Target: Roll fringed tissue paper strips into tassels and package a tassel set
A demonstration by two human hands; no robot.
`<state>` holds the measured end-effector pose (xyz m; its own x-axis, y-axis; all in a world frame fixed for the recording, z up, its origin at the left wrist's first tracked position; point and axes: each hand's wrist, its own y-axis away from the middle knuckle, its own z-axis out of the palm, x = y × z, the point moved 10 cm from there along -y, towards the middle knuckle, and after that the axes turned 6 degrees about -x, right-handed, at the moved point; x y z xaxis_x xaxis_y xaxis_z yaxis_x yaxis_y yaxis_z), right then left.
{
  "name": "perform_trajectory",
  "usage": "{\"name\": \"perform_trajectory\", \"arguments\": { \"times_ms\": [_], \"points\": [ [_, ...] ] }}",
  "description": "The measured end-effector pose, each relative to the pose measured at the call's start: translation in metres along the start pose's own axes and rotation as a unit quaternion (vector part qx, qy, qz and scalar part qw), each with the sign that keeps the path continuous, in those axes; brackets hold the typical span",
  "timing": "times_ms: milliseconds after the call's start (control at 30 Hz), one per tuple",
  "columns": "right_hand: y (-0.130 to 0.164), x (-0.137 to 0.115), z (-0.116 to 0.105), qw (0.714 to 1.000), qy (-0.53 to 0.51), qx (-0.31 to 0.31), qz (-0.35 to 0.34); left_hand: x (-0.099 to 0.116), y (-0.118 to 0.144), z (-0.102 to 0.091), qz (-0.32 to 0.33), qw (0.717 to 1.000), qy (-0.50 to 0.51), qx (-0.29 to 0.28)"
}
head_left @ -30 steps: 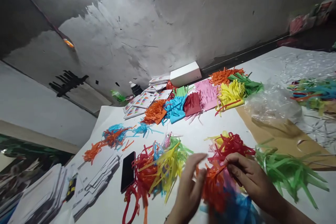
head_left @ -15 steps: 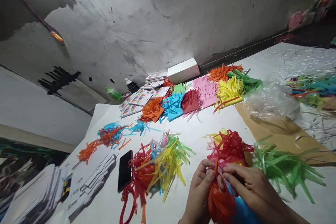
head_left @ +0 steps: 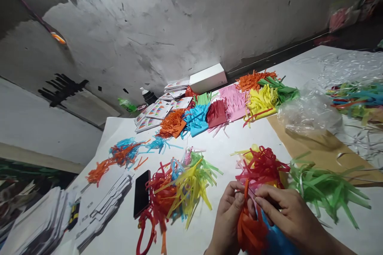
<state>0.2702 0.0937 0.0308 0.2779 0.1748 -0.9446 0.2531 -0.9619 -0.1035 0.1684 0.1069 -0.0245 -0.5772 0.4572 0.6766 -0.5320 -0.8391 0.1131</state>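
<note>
Two hands at work, low centre of the tabletop [head_left: 227, 143]. Left hand [head_left: 228, 217] and right hand [head_left: 284, 215] meet over a bundle of orange paper strips [head_left: 249, 231], with blue strips [head_left: 277, 243] lying just beneath.

Grip: fingers of both hands are pinched together on the upper ends of the orange strips, where one strip stands up between the fingertips [head_left: 245, 189].

Handling, as judged: very light, thin, limp cut paper; bends and curls freely, creases and tears under a hard pull, tangles with neighbouring strips. Best taken near the gathered end, several strips at once, with a soft pinch rather than a squeeze.

Adjacent items: red strip heap [head_left: 261, 163] touching the bundle's far side; green strip heap [head_left: 323, 191] to the right; mixed yellow, red and green heap [head_left: 182, 187] to the left; black phone [head_left: 141, 193] beyond that heap; row of coloured fringed stacks [head_left: 227, 105] well apart at the far edge; white box [head_left: 208, 77] behind them.
</note>
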Motion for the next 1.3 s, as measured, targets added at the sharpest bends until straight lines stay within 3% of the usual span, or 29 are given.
{"name": "perform_trajectory", "arguments": {
  "times_ms": [133,267,400,500,567,633,700,767,867,933,1000,1100,1167,1233,1300],
  "points": [
    [0.0,0.007,0.004,0.998,-0.02,-0.04,0.05,0.004,0.001,-0.001,0.004,1.0,-0.029,0.006],
    [0.0,0.014,0.004,0.994,-0.008,-0.061,0.085,0.015,0.005,-0.002,0.006,0.988,-0.155,0.019],
    [0.002,0.034,0.012,0.976,-0.131,-0.074,0.156,0.02,0.009,0.006,0.005,0.963,-0.268,-0.018],
    [0.002,0.037,0.022,0.959,-0.223,-0.08,0.156,0.019,0.012,0.014,0.015,0.949,-0.31,-0.054],
    [0.002,0.036,0.027,0.952,-0.25,-0.097,0.147,0.02,0.013,0.014,0.03,0.93,-0.359,-0.064],
    [0.0,0.035,0.025,0.96,-0.23,-0.094,0.133,0.024,0.015,0.013,0.06,0.888,-0.451,-0.059],
    [-0.005,0.03,0.01,0.98,-0.169,-0.05,0.087,0.026,0.017,0.012,0.087,0.831,-0.546,-0.056],
    [-0.007,0.021,-0.015,0.992,-0.12,0.041,0.019,0.024,0.017,0.016,0.099,0.786,-0.605,-0.075],
    [0.001,0.013,-0.047,0.975,-0.12,0.181,-0.051,0.018,0.014,0.027,0.098,0.75,-0.643,-0.119],
    [0.003,0.005,-0.048,0.972,-0.121,0.187,-0.079,0.021,0.011,0.032,0.099,0.759,-0.635,-0.11],
    [0.0,-0.008,-0.033,0.979,-0.106,0.131,-0.113,0.025,0.008,0.037,0.099,0.789,-0.599,-0.099],
    [-0.003,-0.019,-0.013,0.98,-0.107,0.079,-0.148,0.026,0.002,0.041,0.08,0.854,-0.508,-0.083],
    [-0.005,-0.015,-0.005,0.982,-0.11,0.071,-0.137,0.031,-0.002,0.033,0.065,0.909,-0.411,-0.031],
    [-0.009,-0.01,0.012,0.992,-0.026,0.029,-0.122,0.039,-0.006,0.024,0.066,0.951,-0.303,0.014],
    [-0.011,-0.006,0.033,0.985,0.111,-0.041,-0.125,0.061,-0.007,0.015,0.107,0.968,-0.222,0.055]
  ]
}}
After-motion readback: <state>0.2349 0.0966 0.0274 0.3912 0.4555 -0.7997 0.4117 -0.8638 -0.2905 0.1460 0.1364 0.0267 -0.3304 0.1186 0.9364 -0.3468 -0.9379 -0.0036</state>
